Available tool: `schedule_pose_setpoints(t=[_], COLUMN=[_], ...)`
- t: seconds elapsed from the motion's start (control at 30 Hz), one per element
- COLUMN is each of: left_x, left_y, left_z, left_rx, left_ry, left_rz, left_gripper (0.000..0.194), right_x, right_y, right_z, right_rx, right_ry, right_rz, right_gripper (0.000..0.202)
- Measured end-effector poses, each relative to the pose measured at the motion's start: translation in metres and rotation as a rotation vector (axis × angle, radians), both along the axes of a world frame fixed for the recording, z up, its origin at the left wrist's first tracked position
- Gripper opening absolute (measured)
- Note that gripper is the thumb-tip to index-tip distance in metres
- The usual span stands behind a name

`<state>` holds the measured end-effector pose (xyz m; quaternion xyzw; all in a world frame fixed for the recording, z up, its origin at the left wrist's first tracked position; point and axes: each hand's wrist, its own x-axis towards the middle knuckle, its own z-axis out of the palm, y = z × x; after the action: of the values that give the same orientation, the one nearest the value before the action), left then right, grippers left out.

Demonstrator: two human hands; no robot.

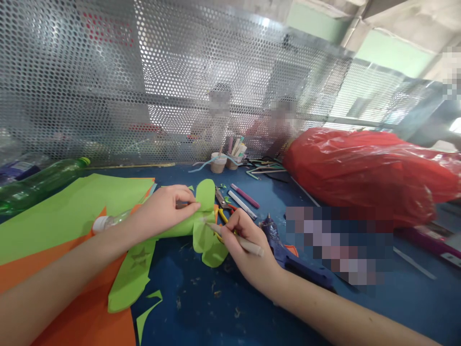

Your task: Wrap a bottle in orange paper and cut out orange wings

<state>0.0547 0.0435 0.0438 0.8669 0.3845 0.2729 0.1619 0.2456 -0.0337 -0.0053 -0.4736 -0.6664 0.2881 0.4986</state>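
Observation:
A light green paper craft (177, 229), shaped like an airplane with a tube body, lies in front of me. One long wing (135, 266) bears a dark star, and rounded tail flaps (205, 194) stand at the right end. My left hand (167, 206) is closed over the body near the tail. Between the closed fingers of my right hand (248, 245) is a pale marker (248, 244), its tip at the lower tail flap. Scissors (221, 202) with yellow and orange handles lie just behind the tail, partly hidden.
Green sheets (72, 211) and orange paper (90, 307) cover the left side beside a green bottle (43, 185). A blue glue gun (298, 262), markers (248, 197) and a red plastic bag (363, 173) are to the right. Cups (218, 163) stand before a perforated metal screen (173, 96).

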Motion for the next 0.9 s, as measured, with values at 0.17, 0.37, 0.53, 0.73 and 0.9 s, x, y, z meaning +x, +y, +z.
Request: schedule_pose_setpoints(t=[0.17, 0.37, 0.53, 0.73, 0.9], left_x=[-0.0007, -0.0004, -0.0002, -0.0006, -0.0007], left_y=[0.0008, 0.0, 0.0008, 0.0014, 0.0017], left_z=[-0.0007, -0.0003, -0.0008, -0.0006, -0.0009], left_rx=[0.006, -0.005, -0.011, 0.011, 0.002], left_ry=[0.0, -0.001, -0.002, 0.025, 0.015], left_rz=[-0.011, -0.007, -0.01, -0.002, -0.005], left_gripper=[0.026, 0.026, 0.026, 0.027, 0.027], right_x=[0.0003, 0.0014, 0.0011, 0.001, 0.0007], right_y=[-0.0009, 0.0001, -0.0002, -0.0006, -0.0009], right_z=[0.0018, 0.0008, 0.0025, 0.003, 0.0027], right_rx=[0.023, 0.02, 0.047, 0.03, 0.04], right_ry=[-0.018, -0.021, -0.028, -0.027, -0.05], right_rz=[0.003, 0.014, 0.007, 0.016, 0.015], right_gripper=[0.025, 0.025, 0.024, 0.024, 0.024])
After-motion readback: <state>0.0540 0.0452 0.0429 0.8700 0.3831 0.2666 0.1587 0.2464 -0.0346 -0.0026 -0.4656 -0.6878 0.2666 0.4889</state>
